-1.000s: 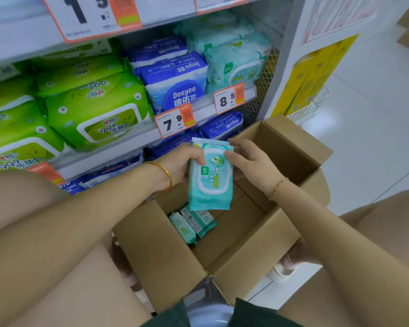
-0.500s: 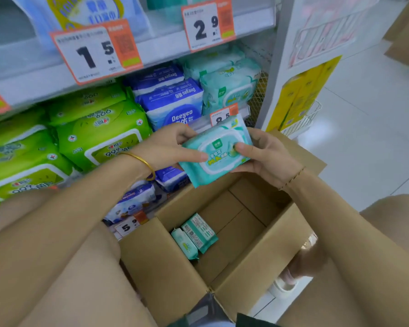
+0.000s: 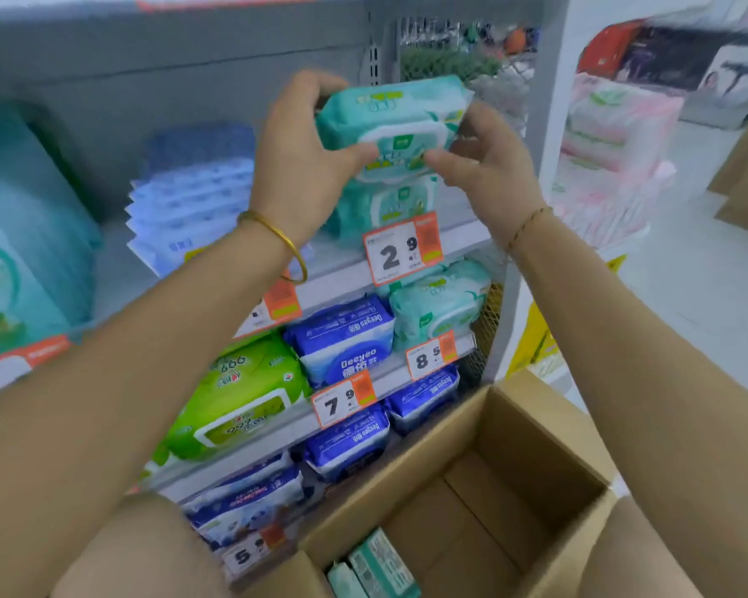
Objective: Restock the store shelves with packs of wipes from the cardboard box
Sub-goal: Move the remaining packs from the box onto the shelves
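Nearest to the camera, at the bottom of the view, stands the open cardboard box (image 3: 540, 420). Two teal packs (image 3: 378, 563) lie in its left corner, one beside the other.

Above the box both arms reach up toward the shelves. The left hand (image 3: 303, 166) wears a gold bangle (image 3: 277, 241) on the wrist, and the right hand (image 3: 489, 170) wears a thin bracelet (image 3: 527, 222). Together the two hands hold one pack of wipes (image 3: 394, 118), teal with a white lid. The left hand has its fingers curled over the top left end and its thumb under the front. The right hand pinches the right end, its thumb on the front of the pack near the lid. The pack is lifted at the height of the upper shelf (image 3: 342, 280), just above a second pack of the same kind (image 3: 385, 205) that lies on this shelf. It is not possible to tell whether the two packs touch.

A price tag (image 3: 400, 250) with the digits 2 and 9 hangs on the shelf edge below them. On the shelves lower down lie blue packs (image 3: 346, 338), a green pack (image 3: 238, 394) and more teal packs (image 3: 441, 304).
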A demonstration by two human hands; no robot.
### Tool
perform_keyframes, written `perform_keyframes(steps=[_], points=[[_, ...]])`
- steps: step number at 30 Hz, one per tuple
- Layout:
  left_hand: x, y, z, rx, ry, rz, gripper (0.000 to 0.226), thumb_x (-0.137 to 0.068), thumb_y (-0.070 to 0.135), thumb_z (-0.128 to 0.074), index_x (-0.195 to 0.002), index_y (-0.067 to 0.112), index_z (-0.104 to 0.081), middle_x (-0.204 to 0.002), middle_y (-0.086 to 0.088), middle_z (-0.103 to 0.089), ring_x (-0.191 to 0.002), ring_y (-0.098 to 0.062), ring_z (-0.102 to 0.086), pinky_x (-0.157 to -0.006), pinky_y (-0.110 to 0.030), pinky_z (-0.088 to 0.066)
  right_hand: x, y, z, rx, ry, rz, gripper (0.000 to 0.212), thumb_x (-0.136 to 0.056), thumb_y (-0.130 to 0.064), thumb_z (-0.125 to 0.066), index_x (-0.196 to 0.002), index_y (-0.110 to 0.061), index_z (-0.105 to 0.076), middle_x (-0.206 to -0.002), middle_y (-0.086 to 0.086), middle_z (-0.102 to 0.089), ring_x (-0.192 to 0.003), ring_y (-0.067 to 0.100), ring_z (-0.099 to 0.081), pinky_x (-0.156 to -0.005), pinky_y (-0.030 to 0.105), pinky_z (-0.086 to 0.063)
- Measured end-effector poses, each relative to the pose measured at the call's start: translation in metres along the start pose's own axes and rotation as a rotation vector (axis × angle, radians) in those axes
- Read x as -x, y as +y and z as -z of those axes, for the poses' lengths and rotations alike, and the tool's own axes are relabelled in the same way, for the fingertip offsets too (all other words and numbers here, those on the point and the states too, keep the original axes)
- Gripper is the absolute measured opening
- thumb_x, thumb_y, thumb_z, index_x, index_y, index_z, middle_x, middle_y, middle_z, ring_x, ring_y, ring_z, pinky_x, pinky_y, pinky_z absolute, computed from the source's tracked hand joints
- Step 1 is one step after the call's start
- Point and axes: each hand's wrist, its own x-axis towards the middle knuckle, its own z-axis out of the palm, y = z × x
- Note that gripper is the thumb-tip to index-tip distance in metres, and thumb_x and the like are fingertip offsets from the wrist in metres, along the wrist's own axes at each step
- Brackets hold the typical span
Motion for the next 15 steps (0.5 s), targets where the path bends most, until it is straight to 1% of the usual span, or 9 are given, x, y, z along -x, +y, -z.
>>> perform_keyframes(steps=[2, 4, 5, 7, 8, 9, 11, 13, 15], points=[[-0.026, -0.013, -0.003, -0.041, 0.068, -0.012, 0.051, -0.064, 0.021, -0.07, -0.113, 0.01, -0.058, -0.106, -0.002, -0.059, -0.104, -0.02, -0.055, -0.09, -0.026, -0.046, -0.033, 0.003, -0.008, 0.034, 0.024, 0.062, 0.033, -0.077, -0.008, -0.064, -0.104, -0.022, -0.055, -0.098, -0.005, -0.061, -0.09, 0.008, -0.061, -0.08, 0.023, -0.053], [-0.051, -0.03, -0.006, -0.107, 0.117, 0.004, 0.052, -0.065, 0.021, -0.07, -0.114, 0.009, -0.059, -0.112, -0.01, -0.06, -0.109, -0.026, -0.054, -0.092, -0.029, -0.045, -0.065, 0.009, -0.015, 0.151, 0.028, 0.086, 0.031, -0.077, -0.008, -0.069, -0.087, -0.032, -0.053, -0.088, -0.01, -0.057, -0.079, -0.003, -0.058, -0.076, 0.017, -0.051], [-0.061, -0.038, -0.009, -0.157, 0.137, 0.001, 0.051, -0.066, 0.019, -0.071, -0.114, 0.007, -0.059, -0.113, -0.012, -0.06, -0.11, -0.028, -0.054, -0.091, -0.027, -0.043, -0.08, 0.013, -0.019, 0.212, 0.04, 0.091, 0.031, -0.078, -0.011, -0.072, -0.085, -0.034, -0.052, -0.089, -0.007, -0.056, -0.08, 0.0, -0.057, -0.077, 0.019, -0.051], [-0.078, -0.053, -0.014, -0.249, 0.154, -0.011, 0.048, -0.069, 0.015, -0.071, -0.115, 0.003, -0.059, -0.116, -0.017, -0.059, -0.111, -0.031, -0.052, -0.088, -0.024, -0.036, -0.109, 0.024, -0.026, 0.31, 0.047, 0.043, 0.029, -0.079, -0.019, -0.073, -0.105, -0.021, -0.059, -0.105, 0.004, -0.057, -0.095, 0.014, -0.055, -0.092, 0.03, -0.049], [-0.086, -0.06, -0.016, -0.288, 0.149, -0.005, 0.047, -0.072, 0.013, -0.07, -0.115, 0.002, -0.059, -0.117, -0.018, -0.058, -0.113, -0.032, -0.051, -0.087, -0.023, -0.034, -0.119, 0.028, -0.029, 0.355, 0.039, 0.015, 0.04, -0.081, -0.02, -0.072, -0.117, -0.012, -0.057, -0.111, 0.007, -0.057, -0.099, 0.016, -0.053, -0.096, 0.031, -0.046], [-0.094, -0.067, -0.019, -0.329, 0.132, 0.012, 0.045, -0.074, 0.013, -0.068, -0.116, 0.002, -0.058, -0.117, -0.018, -0.058, -0.114, -0.032, -0.05, -0.087, -0.023, -0.032, -0.129, 0.033, -0.033, 0.379, 0.027, 0.008, 0.045, -0.082, -0.019, -0.071, -0.121, -0.007, -0.055, -0.114, 0.009, -0.058, -0.1, 0.018, -0.054, -0.097, 0.033, -0.046], [-0.109, -0.078, -0.022, -0.406, 0.073, 0.074, 0.043, -0.075, 0.015, -0.066, -0.116, 0.006, -0.059, -0.111, -0.013, -0.057, -0.111, -0.03, -0.053, -0.084, -0.02, -0.032, -0.144, 0.042, -0.04, 0.429, -0.011, 0.01, 0.043, -0.082, -0.018, -0.069, -0.121, -0.005, -0.055, -0.116, 0.012, -0.061, -0.102, 0.023, -0.058, -0.094, 0.033, -0.047], [-0.119, -0.089, -0.025, -0.421, 0.013, 0.14, 0.043, -0.076, 0.014, -0.065, -0.118, 0.009, -0.057, -0.106, -0.003, -0.047, -0.108, -0.028, -0.056, -0.081, -0.018, -0.033, -0.156, 0.047, -0.047, 0.547, -0.073, -0.029, 0.042, -0.085, -0.02, -0.066, -0.122, -0.004, -0.054, -0.12, 0.014, -0.06, -0.103, 0.023, -0.056, -0.087, 0.028, -0.045], [-0.123, -0.095, -0.026, -0.415, -0.046, 0.218, 0.042, -0.08, 0.01, -0.062, -0.121, 0.009, -0.055, -0.107, -0.004, -0.043, -0.11, -0.028, -0.054, -0.084, -0.019, -0.034, -0.163, 0.051, -0.051, 0.669, -0.155, -0.104, 0.042, -0.086, -0.021, -0.064, -0.122, -0.003, -0.053, -0.124, 0.014, -0.058, -0.11, 0.025, -0.056, -0.08, 0.023, -0.041]])
